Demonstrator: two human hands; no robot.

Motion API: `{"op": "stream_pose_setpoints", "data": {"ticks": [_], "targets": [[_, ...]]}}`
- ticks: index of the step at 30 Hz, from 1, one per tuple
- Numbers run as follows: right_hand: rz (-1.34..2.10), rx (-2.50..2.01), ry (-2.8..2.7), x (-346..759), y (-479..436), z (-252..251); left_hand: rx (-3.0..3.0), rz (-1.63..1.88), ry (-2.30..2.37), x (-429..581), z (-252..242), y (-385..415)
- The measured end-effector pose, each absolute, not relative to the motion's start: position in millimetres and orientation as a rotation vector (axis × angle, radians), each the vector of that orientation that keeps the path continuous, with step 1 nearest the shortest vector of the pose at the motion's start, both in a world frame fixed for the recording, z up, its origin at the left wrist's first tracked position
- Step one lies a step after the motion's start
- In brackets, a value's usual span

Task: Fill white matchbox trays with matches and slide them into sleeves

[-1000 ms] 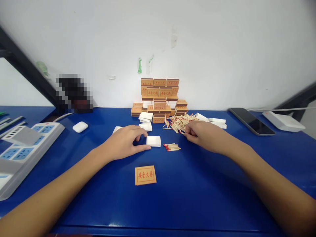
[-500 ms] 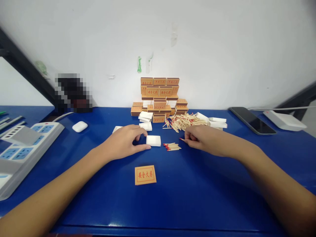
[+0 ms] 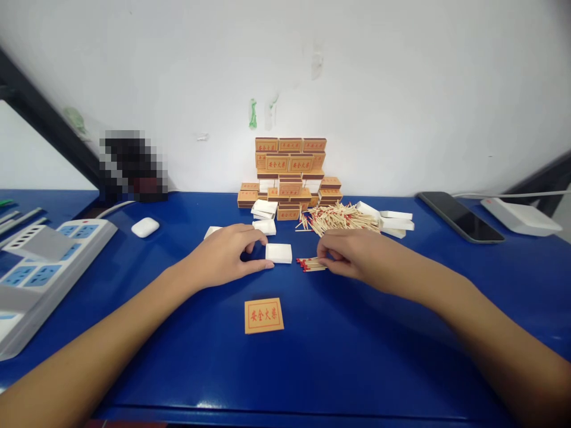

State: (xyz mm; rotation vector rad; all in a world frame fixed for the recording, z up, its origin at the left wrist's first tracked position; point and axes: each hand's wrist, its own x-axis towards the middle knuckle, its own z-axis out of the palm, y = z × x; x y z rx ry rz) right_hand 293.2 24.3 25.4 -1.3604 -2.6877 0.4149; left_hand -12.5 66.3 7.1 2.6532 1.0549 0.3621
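Observation:
My left hand (image 3: pixel 229 255) has its thumb and fingertips at the left end of a white matchbox tray (image 3: pixel 279 254), gripping it on the table. Just right of the tray lies a small bundle of red-tipped matches (image 3: pixel 310 264), side by side with heads to the left. My right hand (image 3: pixel 348 252) pinches at the right end of this bundle; its fingertips hide the match between them. Nearer to me lies an orange matchbox sleeve (image 3: pixel 264 315) with red lettering. Behind my right hand is a big loose heap of matches (image 3: pixel 341 217).
Stacked matchboxes (image 3: pixel 289 163) stand against the wall. Other white trays (image 3: pixel 264 208) lie before them, and more trays (image 3: pixel 396 220) beside the heap. A phone (image 3: pixel 459 217) and a white box (image 3: pixel 520 217) are at right; a power strip (image 3: pixel 57 279) and earbud case (image 3: pixel 145 227) at left.
My right hand has moved left with the match it pinched, from beside the small bundle onto its right end. My left hand stays at the tray.

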Motion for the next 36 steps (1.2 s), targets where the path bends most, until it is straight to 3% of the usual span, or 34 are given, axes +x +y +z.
{"op": "stream_pose_setpoints", "data": {"ticks": [8,15,36], "targets": [[0.310,-1.484,-2.605,308,29,36,2.647,0.347,1.064,-11,7,66],[0.512,-1.775,-2.596,325,32,27,2.645,0.340,1.074,-11,8,66],[0.156,-1.280,-2.524,312,43,21,2.656,0.346,1.065,-12,9,65]]}}
